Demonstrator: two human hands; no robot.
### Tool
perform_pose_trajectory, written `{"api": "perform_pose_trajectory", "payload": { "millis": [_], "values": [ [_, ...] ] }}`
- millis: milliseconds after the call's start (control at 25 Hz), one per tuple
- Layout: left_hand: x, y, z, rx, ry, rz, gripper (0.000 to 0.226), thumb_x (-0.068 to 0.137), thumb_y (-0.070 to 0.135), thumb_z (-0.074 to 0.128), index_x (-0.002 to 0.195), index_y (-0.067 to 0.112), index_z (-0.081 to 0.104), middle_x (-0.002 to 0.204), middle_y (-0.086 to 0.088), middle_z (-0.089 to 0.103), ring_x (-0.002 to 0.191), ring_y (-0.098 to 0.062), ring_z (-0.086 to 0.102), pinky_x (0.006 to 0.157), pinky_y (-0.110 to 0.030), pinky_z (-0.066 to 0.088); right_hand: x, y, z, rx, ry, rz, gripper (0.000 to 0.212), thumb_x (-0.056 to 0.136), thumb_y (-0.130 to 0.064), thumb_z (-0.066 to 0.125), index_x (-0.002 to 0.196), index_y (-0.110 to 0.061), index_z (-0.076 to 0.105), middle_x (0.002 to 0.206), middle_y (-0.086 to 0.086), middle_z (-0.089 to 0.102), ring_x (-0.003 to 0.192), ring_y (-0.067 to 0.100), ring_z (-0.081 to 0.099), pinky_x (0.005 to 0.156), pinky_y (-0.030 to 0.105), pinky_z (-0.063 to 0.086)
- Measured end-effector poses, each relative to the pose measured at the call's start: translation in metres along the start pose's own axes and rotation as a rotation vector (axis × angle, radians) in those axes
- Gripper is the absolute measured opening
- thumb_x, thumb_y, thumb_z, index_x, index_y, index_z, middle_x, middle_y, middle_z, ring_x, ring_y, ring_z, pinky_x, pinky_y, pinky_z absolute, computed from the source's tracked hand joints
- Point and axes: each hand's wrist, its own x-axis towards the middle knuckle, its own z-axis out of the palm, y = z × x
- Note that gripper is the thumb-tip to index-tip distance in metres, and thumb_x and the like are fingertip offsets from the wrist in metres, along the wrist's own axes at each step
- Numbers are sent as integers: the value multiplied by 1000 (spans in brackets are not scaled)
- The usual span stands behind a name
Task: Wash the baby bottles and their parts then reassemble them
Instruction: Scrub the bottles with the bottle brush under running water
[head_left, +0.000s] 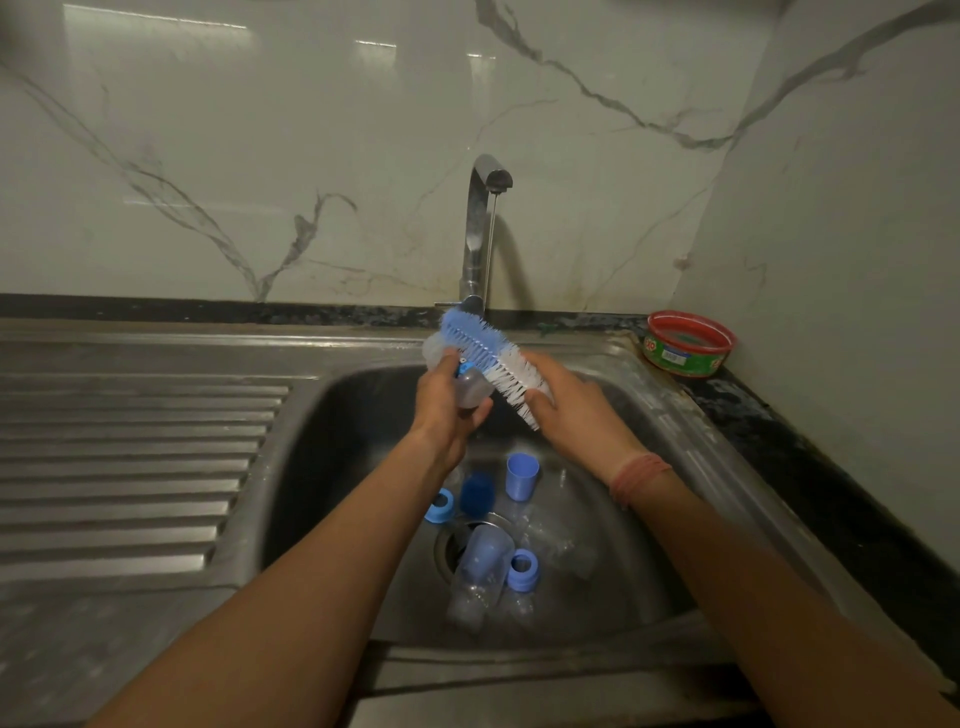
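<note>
Frame ctr, over sink (670, 415): left hand (447, 410) grips clear bottle (470, 387); right hand (571, 410) grips brush (493, 358) under tap (480, 228).

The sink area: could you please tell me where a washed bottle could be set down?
The ribbed drainboard left of the sink is bare. The counter corner holds only the red tub. The sink floor is crowded with rings, a cup and bottles.

I count one bottle brush (493, 366), one tap (480, 228), one red tub (688, 343) and two blue screw rings (439, 505). There is one blue cup (522, 475); the clear bottles (480, 564) in the sink (649, 405) look like three, maybe.
</note>
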Motion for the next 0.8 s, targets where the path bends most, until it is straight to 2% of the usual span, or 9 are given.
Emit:
{"api": "perform_pose_trajectory", "payload": {
  "millis": [200,280,360,480,640,800],
  "values": [
    [-7,-9,9,141,-107,-54,35,102,40,48,126,17,56,118,-9,68,102,-20,66,71,-28,55,6,-3,-1,35,81,41,44,100,-14,40,143,-25,39,127,10,60,92,12,52,78,19,37],
    [-2,-10,7,136,-96,-23,37,101,40,50,129,16,54,120,-11,68,105,-21,67,71,-29,55,4,-3,-4,30,75,40,44,100,-14,40,143,-24,39,128,10,59,95,15,54,79,20,37],
    [7,-7,0,72,-40,18,44,98,40,54,135,15,49,124,-13,66,110,-24,67,72,-32,56,0,-3,-4,12,37,14,46,99,-14,41,143,-26,38,128,13,59,104,24,59,83,24,41],
    [13,-4,-11,5,20,40,55,92,38,66,137,15,43,126,-15,64,110,-29,67,74,-36,60,-4,-5,-1,-15,-3,-2,47,99,-15,42,143,-27,37,124,16,60,104,29,59,86,30,44],
    [0,-12,3,231,-40,62,68,84,27,77,132,24,29,126,-11,57,109,-27,65,83,-41,60,2,-7,-5,22,85,40,43,100,-15,40,142,-25,38,122,14,61,93,21,57,78,27,42],
    [6,-6,-1,165,-57,164,78,83,27,78,144,22,29,130,-12,58,112,-28,64,88,-47,58,-4,-10,-4,-34,49,18,46,100,-18,39,145,-29,34,120,15,60,88,20,54,80,28,44]
  ]
}}
